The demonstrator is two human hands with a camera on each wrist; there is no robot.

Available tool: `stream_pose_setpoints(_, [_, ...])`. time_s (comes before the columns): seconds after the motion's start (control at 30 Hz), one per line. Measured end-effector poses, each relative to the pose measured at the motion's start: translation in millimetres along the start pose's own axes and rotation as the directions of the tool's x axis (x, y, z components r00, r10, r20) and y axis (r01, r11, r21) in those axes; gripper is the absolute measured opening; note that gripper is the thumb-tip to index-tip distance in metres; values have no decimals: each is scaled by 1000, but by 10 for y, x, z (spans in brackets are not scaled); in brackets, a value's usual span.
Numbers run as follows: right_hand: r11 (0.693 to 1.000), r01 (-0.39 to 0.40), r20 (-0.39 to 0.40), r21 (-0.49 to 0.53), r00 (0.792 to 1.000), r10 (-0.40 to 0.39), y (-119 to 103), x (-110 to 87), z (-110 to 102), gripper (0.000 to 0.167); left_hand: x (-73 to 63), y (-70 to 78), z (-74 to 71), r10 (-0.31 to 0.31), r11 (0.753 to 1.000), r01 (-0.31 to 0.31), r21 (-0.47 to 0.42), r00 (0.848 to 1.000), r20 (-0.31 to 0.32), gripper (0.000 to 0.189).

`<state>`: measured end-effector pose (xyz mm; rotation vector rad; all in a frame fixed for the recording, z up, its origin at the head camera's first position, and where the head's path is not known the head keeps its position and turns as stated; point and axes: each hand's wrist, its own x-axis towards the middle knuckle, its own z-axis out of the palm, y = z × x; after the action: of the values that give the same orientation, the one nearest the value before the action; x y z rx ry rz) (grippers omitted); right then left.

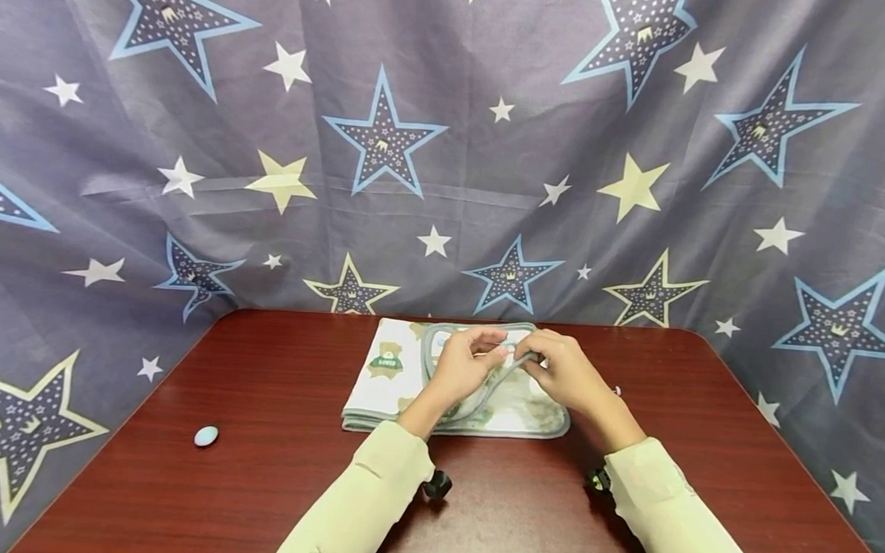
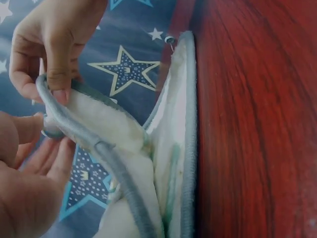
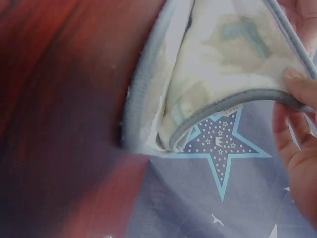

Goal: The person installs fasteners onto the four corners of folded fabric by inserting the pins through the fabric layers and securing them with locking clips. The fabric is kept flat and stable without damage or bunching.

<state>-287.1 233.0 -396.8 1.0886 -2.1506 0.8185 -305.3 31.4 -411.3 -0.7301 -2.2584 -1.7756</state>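
A folded white cloth [image 1: 395, 387] with bear prints and grey-green bound edging lies at the table's back middle, one layer lifted. My right hand [image 1: 561, 370] pinches the bound edge [image 2: 64, 119] of that layer between thumb and fingers. Close on its left, my left hand [image 1: 464, 365] holds a small round white and pale-blue piece [image 2: 52, 127] against the same edge, between thumb and fingertips. The fingers partly cover this piece. In the right wrist view, the raised layer [image 3: 233, 54] stands apart from the layers below.
A pale-blue oval piece [image 1: 205, 437] lies on the left of the brown table [image 1: 274, 485]. Another small round piece [image 2: 170, 39] sits by the cloth's far corner. A star-printed curtain [image 1: 446, 201] hangs behind the table.
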Motion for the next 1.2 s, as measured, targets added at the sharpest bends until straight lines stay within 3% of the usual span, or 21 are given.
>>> stream_pose_setpoints(0.17, [999, -46, 1, 7, 999, 46, 19, 1, -51, 26, -76, 67, -17, 33, 983, -32, 180, 999, -4, 15])
stream_pose_setpoints(0.23, [997, -76, 8, 8, 997, 76, 24, -1, -72, 25, -105, 94, -4, 67, 957, -74, 280, 997, 34, 18])
stream_pose_setpoints(0.4, [992, -124, 57, 28, 991, 122, 21, -8, -105, 23, -160, 136, 49, 149, 864, -194, 465, 980, 133, 23])
stream_pose_setpoints(0.5, [989, -144, 111, 34, 984, 139, 26, -17, -121, 25, -171, 133, 76, 137, 846, -196, 495, 979, 153, 17])
stream_pose_setpoints(0.6, [984, -175, 166, 32, 972, 167, 43, -25, -163, 23, -157, 104, 81, 90, 866, -157, 474, 983, 162, 14])
stream_pose_setpoints(0.7, [975, -220, 196, 38, 958, 208, 65, -29, -238, 19, -124, 60, 45, 36, 906, -93, 414, 989, 143, 13])
stream_pose_setpoints(0.83, [955, -294, 205, 36, 938, 281, 100, -20, -364, 13, -34, -49, -101, -34, 947, 20, 321, 999, 38, 12])
stream_pose_setpoints(0.9, [943, -332, 209, 17, 924, 321, 119, -34, -435, 12, 12, -115, -202, -82, 962, 87, 260, 996, -30, 12])
stream_pose_setpoints(0.97, [933, -361, 219, -13, 909, 355, 146, -64, -501, 12, 51, -190, -308, -151, 971, 165, 174, 984, -91, 13])
stream_pose_setpoints(1.03, [920, -389, 244, -45, 889, 387, 182, -107, -561, 11, 78, -263, -412, -240, 965, 252, 72, 961, -137, 14])
stream_pose_setpoints(1.2, [906, -403, 337, -132, 841, 423, 270, -208, -705, 8, 125, -408, -643, -419, 906, 400, -136, 894, -160, 18])
